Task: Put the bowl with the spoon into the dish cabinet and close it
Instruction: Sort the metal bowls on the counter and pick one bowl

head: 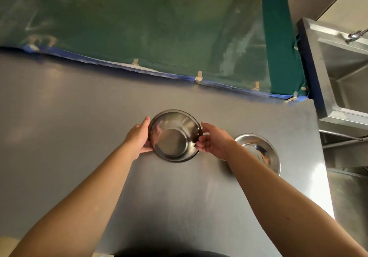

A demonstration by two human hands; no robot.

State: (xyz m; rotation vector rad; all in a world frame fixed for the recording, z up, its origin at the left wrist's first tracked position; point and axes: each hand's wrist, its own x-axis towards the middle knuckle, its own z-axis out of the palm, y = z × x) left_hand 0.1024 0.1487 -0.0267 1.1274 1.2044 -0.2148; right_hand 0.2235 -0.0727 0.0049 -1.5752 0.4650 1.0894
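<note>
Steel worktop (79, 117) w/ 2nd steel bowl (260, 153) at right, green mat (139, 22) along far edge.

The bowl (175, 136) is glossy polished metal (mirror-like inside), the table (79, 107) brushed, duller steel.

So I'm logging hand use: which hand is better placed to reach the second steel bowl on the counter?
Right. The right hand sits directly beside the second bowl, its forearm already crossing over that bowl. The left hand is on the far side of the held bowl, which both hands grip at the rim.
</note>
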